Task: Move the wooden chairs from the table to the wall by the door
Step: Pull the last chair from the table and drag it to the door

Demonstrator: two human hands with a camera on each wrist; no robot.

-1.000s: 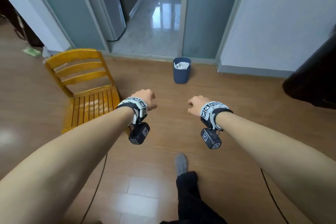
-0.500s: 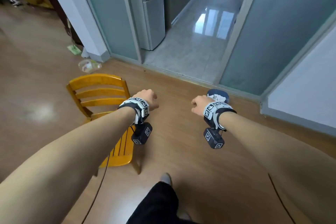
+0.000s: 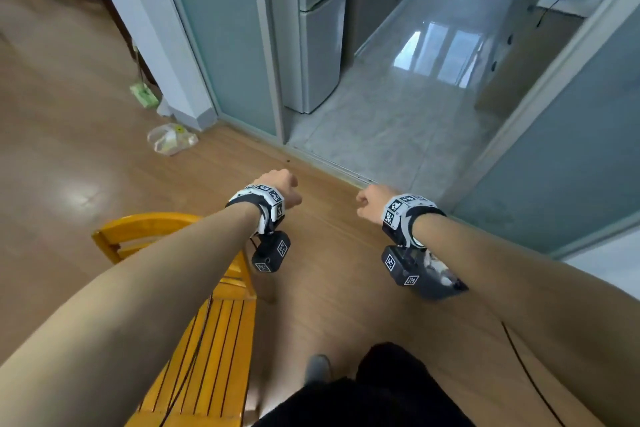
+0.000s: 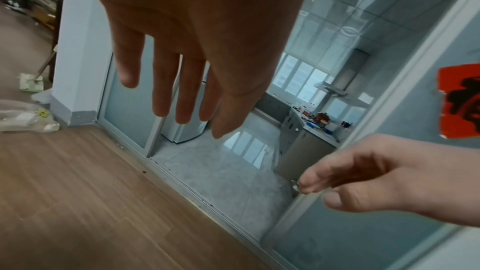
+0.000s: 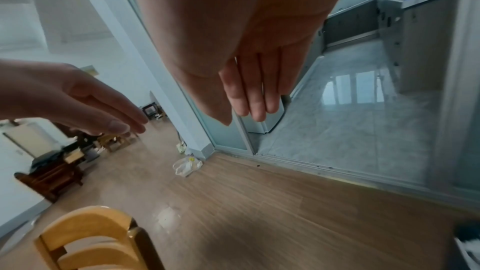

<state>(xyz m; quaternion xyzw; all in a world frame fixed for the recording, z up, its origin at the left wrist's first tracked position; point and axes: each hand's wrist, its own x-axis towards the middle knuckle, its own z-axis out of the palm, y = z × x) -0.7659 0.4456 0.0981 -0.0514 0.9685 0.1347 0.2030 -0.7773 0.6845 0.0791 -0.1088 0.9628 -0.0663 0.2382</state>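
Between carries, by the look of it: left hand [image 3: 280, 185] and right hand [image 3: 370, 199] both empty, fingers loose. Wooden chair [image 3: 194, 315] parked lower left, near the doorway [image 3: 398, 97]. Next up, probably: back to the table for another chair.

Your views are evenly daylit, window glare mirrored on the kitchen floor [image 3: 440, 55], paler sheen left of it, edges bowed, wrist-view palms blurred.
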